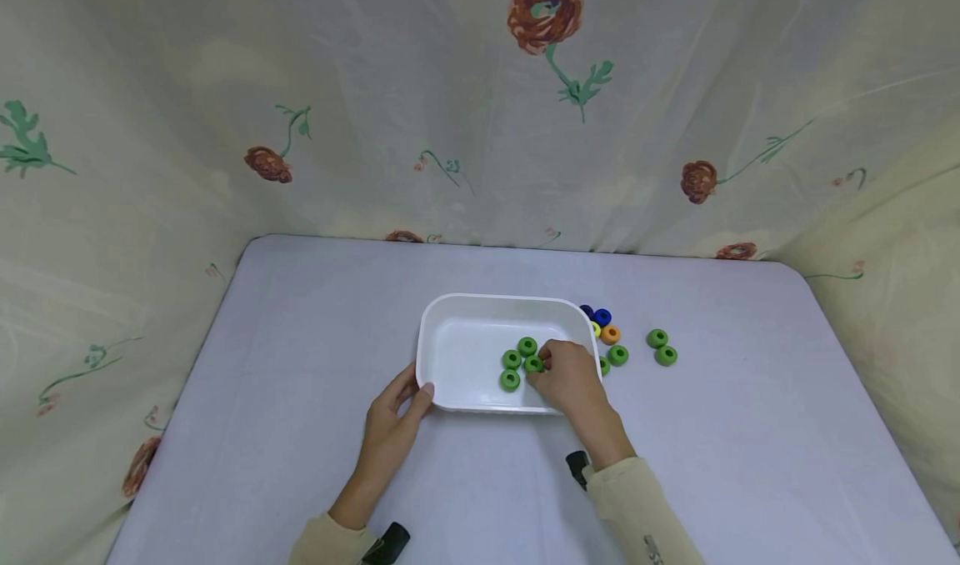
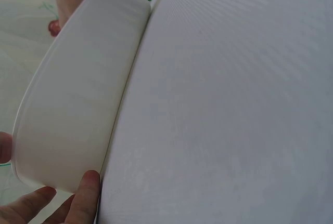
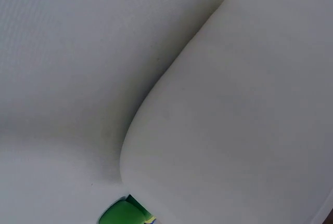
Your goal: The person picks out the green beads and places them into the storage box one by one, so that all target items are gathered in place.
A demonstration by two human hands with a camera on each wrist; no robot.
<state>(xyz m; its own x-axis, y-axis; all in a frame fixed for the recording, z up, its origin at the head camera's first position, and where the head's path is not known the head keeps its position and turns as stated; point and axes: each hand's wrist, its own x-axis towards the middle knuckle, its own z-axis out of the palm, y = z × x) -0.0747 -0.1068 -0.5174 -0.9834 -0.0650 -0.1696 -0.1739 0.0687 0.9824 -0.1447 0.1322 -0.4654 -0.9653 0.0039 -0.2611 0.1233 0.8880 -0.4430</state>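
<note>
Four green beads (image 1: 512, 359) sit close together in the white tray (image 1: 465, 357), right of its middle. The right hand (image 1: 573, 382) reaches over the tray's right end, above its near-right corner, thumb and forefinger pinching the rightmost of the four; how firmly cannot be told. The left hand (image 1: 388, 427) grips the tray's near-left corner, thumb over the rim, fingers against the outer wall.

The likeliest slip, I judge, is a knocked neighbour: the beads lie so near one another that a pinch opened wide, or lifted askew, could set the others rolling across the smooth tray floor. The right wrist also passes low over the near-right corner, so a careless withdrawal might catch the rim and jolt everything inside.

Outside, two more green beads (image 1: 618, 355) lie just beside the tray's right wall, one partly hidden by the rim, with an orange bead (image 1: 611, 334), a yellow bead (image 1: 596, 329) and two blue beads (image 1: 602, 317) bunched by the far-right corner. Should the left hand push the tray rightward, its wall could shove these toward the bench's (image 1: 750, 465) right edge. The separate green pair (image 1: 662, 347) farther right would be next in line, and round shapes roll easily.
</note>
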